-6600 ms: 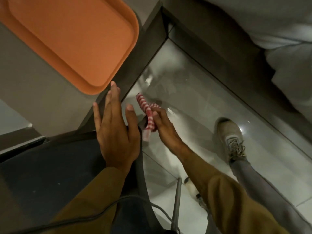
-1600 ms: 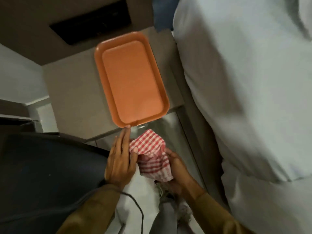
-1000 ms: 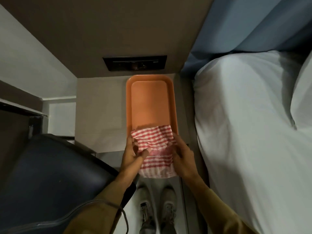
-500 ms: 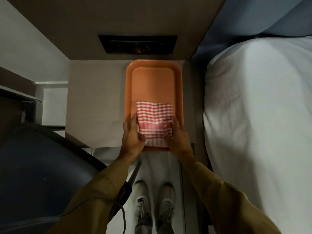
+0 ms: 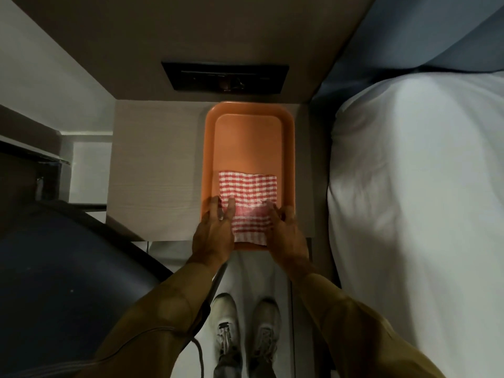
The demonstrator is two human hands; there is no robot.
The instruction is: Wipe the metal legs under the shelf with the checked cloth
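The red-and-white checked cloth (image 5: 248, 190) lies folded flat on the near half of an orange tray (image 5: 246, 137). The tray sits on a pale wooden shelf (image 5: 155, 181), and its near rim juts past the shelf's front edge. My left hand (image 5: 211, 236) is at the cloth's near left edge with the thumb on top of the fabric. My right hand (image 5: 289, 238) holds the near right edge the same way. The shelf top hides the metal legs. A thin dark bar (image 5: 218, 279) slants below the shelf beside my left sleeve.
A bed with white sheets (image 5: 409, 186) runs along the right, close to the shelf. A dark rounded chair (image 5: 68, 268) fills the lower left. A black wall panel (image 5: 225, 76) sits above the tray. My shoes (image 5: 223, 312) stand on the glossy floor, and a cable (image 5: 200, 358) hangs by my left arm.
I rose from floor level, where my right hand held the bunched cloth under the shelf. Both hands carried the cloth up and laid it flat on the orange tray.
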